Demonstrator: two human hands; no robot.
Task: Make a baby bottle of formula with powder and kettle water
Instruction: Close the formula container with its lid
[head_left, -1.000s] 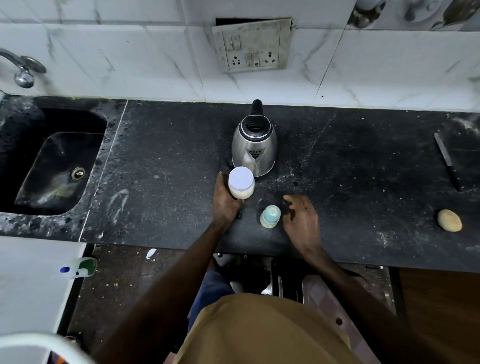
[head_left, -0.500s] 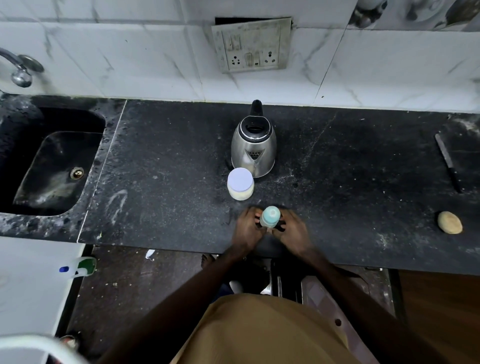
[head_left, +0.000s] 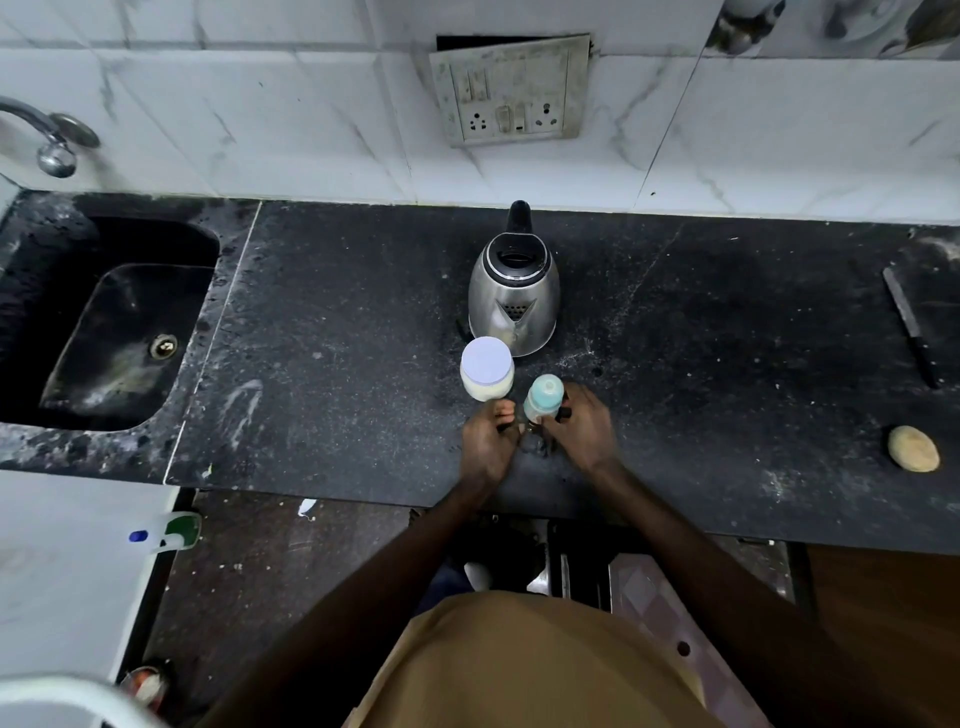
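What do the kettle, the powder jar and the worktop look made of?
Kettle: polished steel, by its grey reflective sheen; handle looks black plastic.
Powder jar: probably translucent plastic, pale powder showing through.
Worktop: likely black speckled stone, matte.

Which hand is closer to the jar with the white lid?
Left. The left hand lies just on the person's side of the jar, close to its base; the right hand grips the baby bottle, which stands between it and the jar.

Open counter (head_left: 337, 322) from the sink (head_left: 78, 447) to the jar (head_left: 487, 369), kettle (head_left: 514, 296) close behind jar and bottle (head_left: 543, 397) blocking the way back, open stretch on the right until knife (head_left: 910, 327) and round lump (head_left: 913, 448) near the end.
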